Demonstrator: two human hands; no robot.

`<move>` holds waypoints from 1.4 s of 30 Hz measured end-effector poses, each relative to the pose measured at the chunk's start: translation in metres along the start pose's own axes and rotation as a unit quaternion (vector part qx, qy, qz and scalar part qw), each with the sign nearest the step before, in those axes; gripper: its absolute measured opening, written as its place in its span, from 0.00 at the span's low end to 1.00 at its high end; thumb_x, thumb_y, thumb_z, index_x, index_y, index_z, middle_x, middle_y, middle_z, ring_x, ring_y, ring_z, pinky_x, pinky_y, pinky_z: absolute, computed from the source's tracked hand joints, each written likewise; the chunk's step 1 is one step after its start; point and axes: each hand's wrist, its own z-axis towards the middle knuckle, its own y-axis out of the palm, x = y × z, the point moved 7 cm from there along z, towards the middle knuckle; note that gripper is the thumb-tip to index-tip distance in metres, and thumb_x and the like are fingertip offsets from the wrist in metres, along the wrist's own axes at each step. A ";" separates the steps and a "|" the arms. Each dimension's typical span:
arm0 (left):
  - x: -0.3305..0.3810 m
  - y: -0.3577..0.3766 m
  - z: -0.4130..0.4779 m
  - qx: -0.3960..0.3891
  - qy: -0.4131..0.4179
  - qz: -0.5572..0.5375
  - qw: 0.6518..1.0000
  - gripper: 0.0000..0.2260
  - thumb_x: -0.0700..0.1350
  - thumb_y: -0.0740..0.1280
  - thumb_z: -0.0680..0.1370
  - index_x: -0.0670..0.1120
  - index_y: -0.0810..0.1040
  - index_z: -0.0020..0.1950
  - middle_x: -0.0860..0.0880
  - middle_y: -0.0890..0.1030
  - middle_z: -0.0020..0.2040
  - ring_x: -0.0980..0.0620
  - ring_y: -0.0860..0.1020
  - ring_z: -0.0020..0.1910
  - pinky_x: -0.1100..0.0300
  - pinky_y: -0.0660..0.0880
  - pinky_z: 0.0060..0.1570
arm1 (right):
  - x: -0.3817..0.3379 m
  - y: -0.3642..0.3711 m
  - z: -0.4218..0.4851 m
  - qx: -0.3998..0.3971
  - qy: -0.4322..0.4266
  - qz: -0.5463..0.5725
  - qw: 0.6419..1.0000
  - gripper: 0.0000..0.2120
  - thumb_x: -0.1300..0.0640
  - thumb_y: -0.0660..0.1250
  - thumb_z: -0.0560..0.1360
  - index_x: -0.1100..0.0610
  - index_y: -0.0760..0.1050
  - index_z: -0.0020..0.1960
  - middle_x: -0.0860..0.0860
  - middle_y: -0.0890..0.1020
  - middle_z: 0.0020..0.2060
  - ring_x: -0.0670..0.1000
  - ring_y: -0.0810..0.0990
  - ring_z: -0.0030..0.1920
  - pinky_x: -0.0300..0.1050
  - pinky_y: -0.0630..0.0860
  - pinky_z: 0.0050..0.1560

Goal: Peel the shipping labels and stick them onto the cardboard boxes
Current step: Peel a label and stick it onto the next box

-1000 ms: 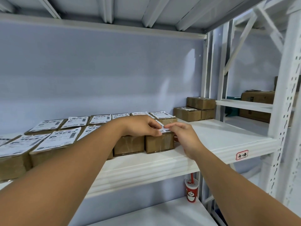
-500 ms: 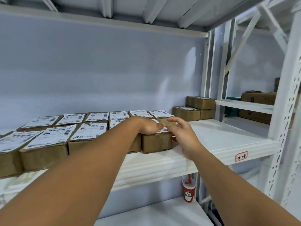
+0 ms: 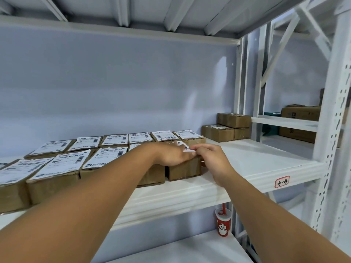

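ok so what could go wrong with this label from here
The right hand pinches the free end of the label while the left hand lies flat over the rest: laid down skewed, it may crease or overhang the box. The left hand hides most of the label, so a wrinkle there could go unseen. Pressing might also nudge the box toward the front edge of the shelf.

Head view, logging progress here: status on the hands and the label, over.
Left hand flat on the label, pressing it onto the front box. Right hand pinches the label's right edge. Nothing in the way.
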 end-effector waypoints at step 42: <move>-0.008 0.013 -0.075 0.461 0.036 0.210 0.862 0.17 0.42 0.77 0.63 0.45 0.81 0.50 0.49 0.82 0.42 0.47 0.81 0.41 0.55 0.77 0.46 | -0.004 0.002 -0.006 -0.004 -0.018 -0.054 0.998 0.10 0.47 0.67 0.76 0.50 0.82 0.52 0.47 0.84 0.50 0.50 0.81 0.54 0.49 0.75 0.61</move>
